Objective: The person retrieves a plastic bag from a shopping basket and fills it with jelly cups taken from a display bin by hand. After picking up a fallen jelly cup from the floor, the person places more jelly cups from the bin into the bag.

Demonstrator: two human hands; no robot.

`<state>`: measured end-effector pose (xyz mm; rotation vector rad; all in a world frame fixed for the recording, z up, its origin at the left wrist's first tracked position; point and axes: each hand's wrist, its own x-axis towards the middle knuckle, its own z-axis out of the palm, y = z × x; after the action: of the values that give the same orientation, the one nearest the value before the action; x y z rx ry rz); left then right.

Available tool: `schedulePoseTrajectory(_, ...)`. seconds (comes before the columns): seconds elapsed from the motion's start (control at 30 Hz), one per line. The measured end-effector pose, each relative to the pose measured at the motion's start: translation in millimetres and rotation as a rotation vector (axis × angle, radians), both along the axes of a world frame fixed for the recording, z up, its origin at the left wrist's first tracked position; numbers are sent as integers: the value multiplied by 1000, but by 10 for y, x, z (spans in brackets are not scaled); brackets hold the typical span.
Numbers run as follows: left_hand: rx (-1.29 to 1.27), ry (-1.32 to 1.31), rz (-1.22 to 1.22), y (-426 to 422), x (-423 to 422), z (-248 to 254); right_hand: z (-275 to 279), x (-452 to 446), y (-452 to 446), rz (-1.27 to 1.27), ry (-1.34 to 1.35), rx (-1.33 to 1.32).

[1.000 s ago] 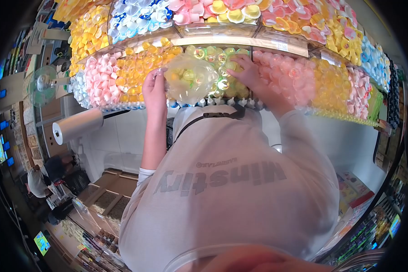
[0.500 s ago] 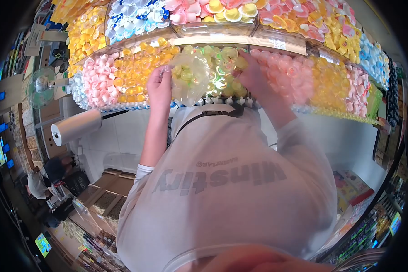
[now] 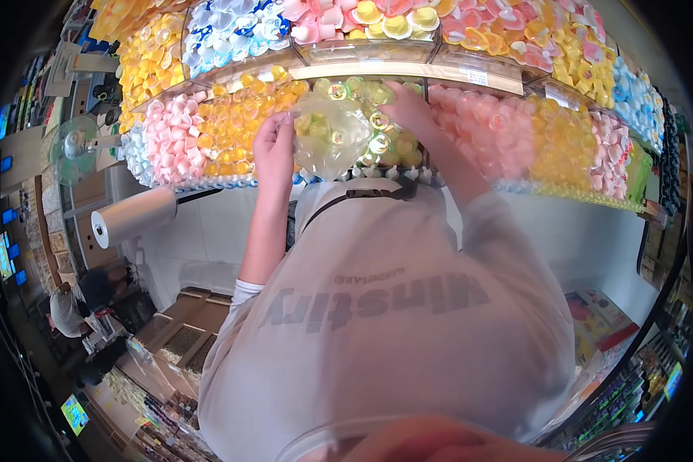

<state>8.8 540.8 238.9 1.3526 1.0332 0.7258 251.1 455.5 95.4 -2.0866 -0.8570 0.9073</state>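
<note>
My left hand [image 3: 274,140] pinches the edge of a clear plastic bag [image 3: 327,150], which hangs in front of the bins. Greenish round cups show in or through the bag; I cannot tell which of them lie inside. My right hand [image 3: 406,108] is just right of the bag, over the bin of green jelly cups [image 3: 400,142]. Its bent fingers are closed about a green jelly cup, mostly hidden among the similar ones around it.
Orange cups [image 3: 227,127] fill the bin on the left, pink cups [image 3: 481,127] the one on the right. Behind, a higher row holds more packs [image 3: 231,31]. A bag roll [image 3: 135,215] and a fan [image 3: 73,150] stand left. Another person [image 3: 69,308] is farther off.
My right hand has moved left, toward the bag, over the green cups. The bag has spread slightly to the right, while my left hand has stayed almost in place.
</note>
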Motion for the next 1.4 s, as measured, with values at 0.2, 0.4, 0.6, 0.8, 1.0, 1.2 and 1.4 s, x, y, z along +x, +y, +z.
schedulePoseTrajectory(0.2, 0, 6, -11, -21, -16, -26, -48, -248, 364, 321, -680, -87)
schedulePoseTrajectory(0.4, -2, -13, 19, -49, -28, 34, -279, -17, 362, 310, -549, -75)
schedulePoseTrajectory(0.6, 59, 53, 5, -41, -33, 83, 1179, -114, -201, 362, 611, 102)
schedulePoseTrajectory(0.8, 192, 135, -83, 30, -75, -38, 752, -922, 43, 36, 1605, 88)
schedulePoseTrajectory(1.0, 14, -46, 122, -12, -60, -75, 1019, -1145, 219, -226, 1405, 453)
schedulePoseTrajectory(1.2, -303, -397, 346, 299, -110, -220, 889, -877, -135, 84, 739, 517)
schedulePoseTrajectory(1.4, -334, -444, 418, 488, 101, 8, 338, -40, -719, 213, -374, 217)
